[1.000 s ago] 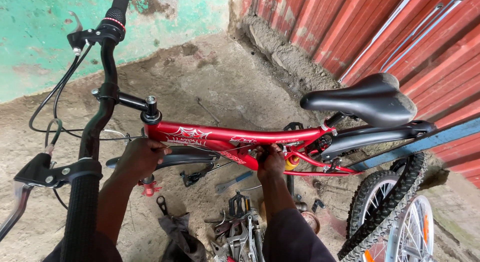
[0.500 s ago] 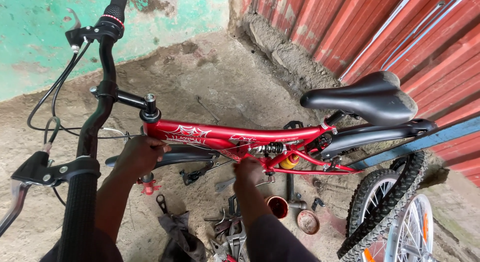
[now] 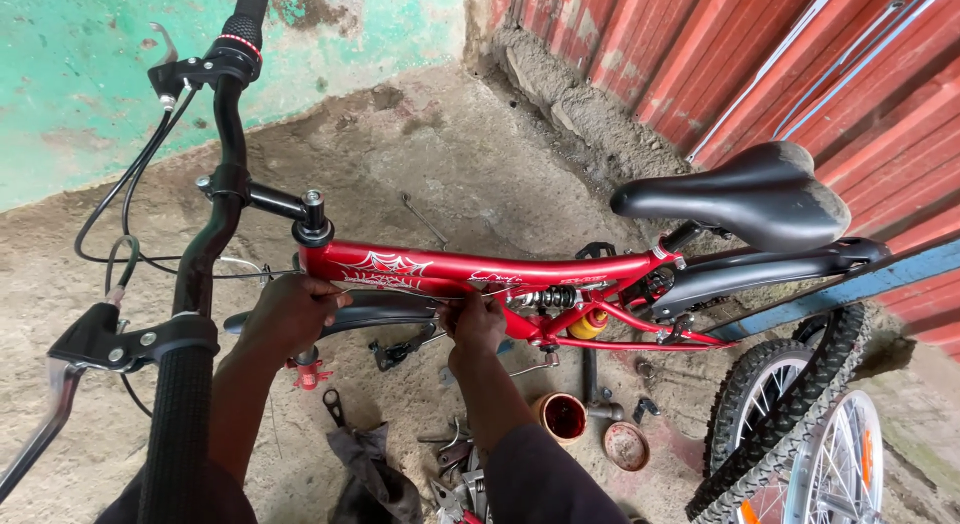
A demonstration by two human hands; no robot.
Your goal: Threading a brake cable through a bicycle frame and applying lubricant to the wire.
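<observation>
The left hand [image 3: 290,314] is closed over the lower front of the glossy red metal bicycle frame [image 3: 470,276], just left of centre; the right hand [image 3: 475,322] pinches something at the underside of that frame near the middle, fingers together, though what they hold is hidden behind them; the frame runs across the middle of the picture, directly above both hands; the small coil shock with a yellow part [image 3: 565,309] sits just right of the right hand; the black padded saddle [image 3: 745,194] stands at upper right; the black handlebar with rubber grip [image 3: 195,314] crosses the left side, cut off at the bottom edge; the knobby rear tyre [image 3: 790,414] is cut off at lower right; below the hands on the sandy concrete ground [image 3: 440,154] lie a small rusty tin [image 3: 563,416], a dark rag [image 3: 375,474] and scattered tools, hard to make out.
</observation>
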